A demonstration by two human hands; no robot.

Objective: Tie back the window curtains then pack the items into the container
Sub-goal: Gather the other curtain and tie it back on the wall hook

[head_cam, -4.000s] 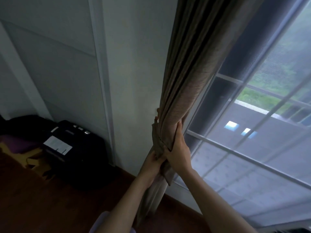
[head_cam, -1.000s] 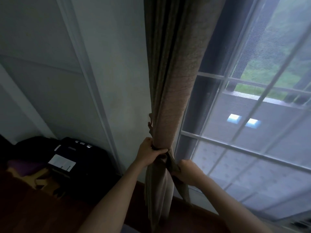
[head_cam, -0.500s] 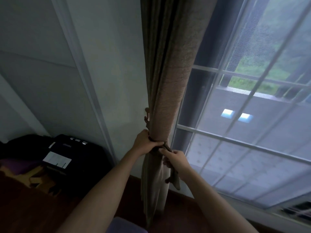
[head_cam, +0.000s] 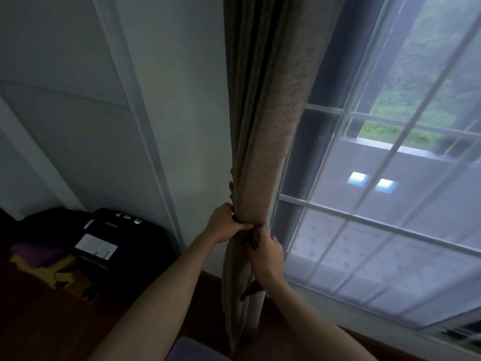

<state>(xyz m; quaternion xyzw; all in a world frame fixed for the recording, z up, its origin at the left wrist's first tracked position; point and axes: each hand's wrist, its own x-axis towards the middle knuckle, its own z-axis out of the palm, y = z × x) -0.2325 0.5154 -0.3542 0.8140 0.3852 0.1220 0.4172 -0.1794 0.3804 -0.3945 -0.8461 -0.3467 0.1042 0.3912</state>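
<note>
A brown curtain (head_cam: 268,121) hangs gathered in a tight column between the wall and the window. A dark tie-back strap (head_cam: 253,237) is wrapped around it at waist height, with a loose end hanging below. My left hand (head_cam: 225,225) grips the strap against the left side of the bunched curtain. My right hand (head_cam: 266,252) holds the strap's other part just below and to the right, fingers curled on it.
A window (head_cam: 390,178) with white bars fills the right side. A pale wall (head_cam: 169,113) with a vertical trim strip is on the left. A black device with a white label (head_cam: 109,241) sits on the dark wooden floor at lower left.
The right hand moved back up from pulling the strap out to the right and now sits close under the left hand. The strap lies tighter around the curtain.
</note>
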